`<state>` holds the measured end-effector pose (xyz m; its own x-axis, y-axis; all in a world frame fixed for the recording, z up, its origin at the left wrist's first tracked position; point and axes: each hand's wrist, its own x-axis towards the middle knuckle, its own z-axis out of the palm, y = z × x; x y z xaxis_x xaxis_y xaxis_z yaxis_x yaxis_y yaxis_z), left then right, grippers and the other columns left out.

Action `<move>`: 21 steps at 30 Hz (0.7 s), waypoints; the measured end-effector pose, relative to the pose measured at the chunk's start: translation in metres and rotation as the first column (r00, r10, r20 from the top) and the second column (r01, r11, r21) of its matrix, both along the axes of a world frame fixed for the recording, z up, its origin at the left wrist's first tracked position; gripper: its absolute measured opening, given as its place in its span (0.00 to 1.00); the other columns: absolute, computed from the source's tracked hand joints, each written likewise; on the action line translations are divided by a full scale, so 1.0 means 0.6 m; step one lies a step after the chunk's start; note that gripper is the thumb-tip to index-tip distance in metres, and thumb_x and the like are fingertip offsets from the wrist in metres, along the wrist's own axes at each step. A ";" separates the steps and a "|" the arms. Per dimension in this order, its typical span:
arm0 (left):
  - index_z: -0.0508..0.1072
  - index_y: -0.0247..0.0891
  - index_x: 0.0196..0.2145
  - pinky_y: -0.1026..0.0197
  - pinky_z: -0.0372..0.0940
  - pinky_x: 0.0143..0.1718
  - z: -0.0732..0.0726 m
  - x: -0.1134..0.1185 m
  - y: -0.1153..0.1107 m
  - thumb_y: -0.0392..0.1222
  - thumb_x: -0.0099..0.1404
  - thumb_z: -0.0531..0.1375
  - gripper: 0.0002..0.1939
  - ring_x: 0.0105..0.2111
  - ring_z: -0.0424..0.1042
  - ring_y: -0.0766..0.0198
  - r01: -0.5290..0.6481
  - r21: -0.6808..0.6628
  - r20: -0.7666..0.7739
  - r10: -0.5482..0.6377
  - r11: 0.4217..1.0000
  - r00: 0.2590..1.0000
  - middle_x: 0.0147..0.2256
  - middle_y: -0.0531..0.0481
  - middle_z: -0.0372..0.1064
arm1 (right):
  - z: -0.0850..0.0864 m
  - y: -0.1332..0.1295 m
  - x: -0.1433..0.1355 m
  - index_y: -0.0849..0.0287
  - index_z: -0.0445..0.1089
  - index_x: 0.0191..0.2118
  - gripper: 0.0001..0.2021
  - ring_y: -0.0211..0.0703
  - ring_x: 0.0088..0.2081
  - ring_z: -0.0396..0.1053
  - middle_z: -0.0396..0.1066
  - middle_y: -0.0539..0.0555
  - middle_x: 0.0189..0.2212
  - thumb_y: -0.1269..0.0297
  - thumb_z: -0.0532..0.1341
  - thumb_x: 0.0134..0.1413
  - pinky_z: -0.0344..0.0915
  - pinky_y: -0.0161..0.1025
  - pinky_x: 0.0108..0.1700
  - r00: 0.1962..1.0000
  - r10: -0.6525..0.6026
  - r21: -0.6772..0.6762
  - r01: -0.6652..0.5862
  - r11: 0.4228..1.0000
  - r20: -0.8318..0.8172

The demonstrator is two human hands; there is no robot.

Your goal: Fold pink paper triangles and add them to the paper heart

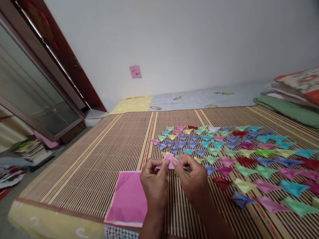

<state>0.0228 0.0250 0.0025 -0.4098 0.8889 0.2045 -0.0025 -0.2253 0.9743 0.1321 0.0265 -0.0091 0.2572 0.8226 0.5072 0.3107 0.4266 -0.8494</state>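
Observation:
Between my two hands is a small folded piece of pink paper (170, 159), its pointed top showing above the thumbs. My left hand (155, 177) pinches its left side, and my right hand (193, 177) pinches the right side. Both hands are closed on it, raised a little over the striped mat (119, 139). A stack of square magenta paper (129, 198) lies beside my left forearm, with lighter sheets peeking out at its edges. Many small folded paper pieces in several colours, such as a dark red one (221, 183) and a blue one (242, 199), lie in rows to the right.
Folded cloths, with a green one (286, 109) at the bottom, are piled at the far right. A pink note (135, 71) is stuck on the white wall (186, 43). At left stand a glass-panelled door (37, 83) and a stack of books (31, 149).

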 end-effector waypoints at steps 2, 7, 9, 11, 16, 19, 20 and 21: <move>0.74 0.36 0.27 0.66 0.66 0.29 0.001 0.000 0.000 0.45 0.56 0.72 0.13 0.26 0.70 0.66 0.004 -0.005 0.010 -0.004 1.000 1.000 0.25 0.53 0.72 | 0.002 0.000 0.000 0.55 0.60 0.25 0.13 0.40 0.27 0.63 0.64 0.47 0.24 0.65 0.60 0.61 0.62 0.37 0.32 1.000 0.003 -0.006 -0.003 1.000 -0.005; 0.76 0.36 0.44 0.65 0.68 0.31 0.005 -0.006 0.004 0.42 0.55 0.73 0.20 0.28 0.73 0.64 0.175 -0.086 0.140 -0.162 0.981 0.977 0.27 0.53 0.74 | 0.007 0.000 0.003 0.55 0.60 0.24 0.13 0.40 0.27 0.64 0.65 0.48 0.24 0.65 0.60 0.58 0.61 0.37 0.31 0.999 0.020 -0.045 -0.022 0.999 -0.032; 0.78 0.34 0.41 0.65 0.67 0.31 0.003 -0.011 0.008 0.42 0.55 0.73 0.18 0.28 0.73 0.64 0.265 -0.121 0.172 -0.243 0.957 0.955 0.27 0.51 0.76 | 0.008 0.001 0.006 0.55 0.60 0.24 0.13 0.40 0.27 0.64 0.65 0.48 0.23 0.65 0.60 0.57 0.61 0.37 0.31 0.999 0.045 -0.062 -0.047 0.997 -0.030; 0.79 0.33 0.32 0.66 0.66 0.29 0.001 -0.015 0.012 0.43 0.55 0.72 0.12 0.26 0.72 0.66 0.329 -0.127 0.191 -0.303 0.936 0.934 0.26 0.50 0.75 | 0.008 0.003 0.009 0.55 0.61 0.23 0.12 0.40 0.26 0.64 0.65 0.48 0.22 0.64 0.61 0.56 0.61 0.37 0.31 0.997 0.070 -0.077 -0.072 0.994 -0.033; 0.77 0.34 0.25 0.67 0.64 0.29 0.001 -0.016 0.011 0.45 0.56 0.72 0.13 0.24 0.68 0.68 0.325 -0.098 0.202 -0.301 0.941 0.932 0.22 0.53 0.72 | 0.002 0.009 0.014 0.57 0.68 0.32 0.10 0.43 0.30 0.70 0.71 0.49 0.26 0.59 0.69 0.51 0.67 0.38 0.33 0.967 0.096 -0.173 -0.139 0.975 -0.237; 0.76 0.35 0.26 0.67 0.65 0.30 0.004 -0.013 0.007 0.46 0.57 0.72 0.13 0.25 0.69 0.68 0.273 -0.085 0.198 -0.252 0.958 0.947 0.23 0.54 0.72 | -0.003 0.012 0.014 0.58 0.71 0.33 0.12 0.44 0.31 0.72 0.73 0.51 0.27 0.56 0.68 0.53 0.67 0.38 0.34 0.915 0.205 -0.228 -0.294 0.928 -0.346; 0.76 0.35 0.26 0.66 0.65 0.30 0.004 -0.012 0.006 0.46 0.57 0.72 0.13 0.25 0.69 0.68 0.258 -0.080 0.196 -0.238 0.963 0.951 0.23 0.54 0.72 | -0.005 0.012 0.014 0.58 0.71 0.31 0.12 0.43 0.30 0.72 0.73 0.51 0.26 0.55 0.67 0.55 0.66 0.38 0.33 0.901 0.244 -0.237 -0.341 0.910 -0.360; 0.76 0.35 0.26 0.66 0.65 0.30 0.004 -0.012 0.006 0.46 0.57 0.72 0.13 0.26 0.69 0.67 0.245 -0.077 0.195 -0.226 0.966 0.954 0.23 0.54 0.72 | -0.007 0.012 0.012 0.58 0.71 0.30 0.12 0.42 0.28 0.71 0.73 0.50 0.25 0.55 0.67 0.56 0.65 0.37 0.32 0.890 0.268 -0.244 -0.371 0.896 -0.369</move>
<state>0.0159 0.0284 0.0051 -0.2083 0.9767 0.0515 -0.2247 -0.0990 0.9694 0.1394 0.0339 -0.0131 0.0579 0.9855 0.1595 -0.1073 0.1650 -0.9804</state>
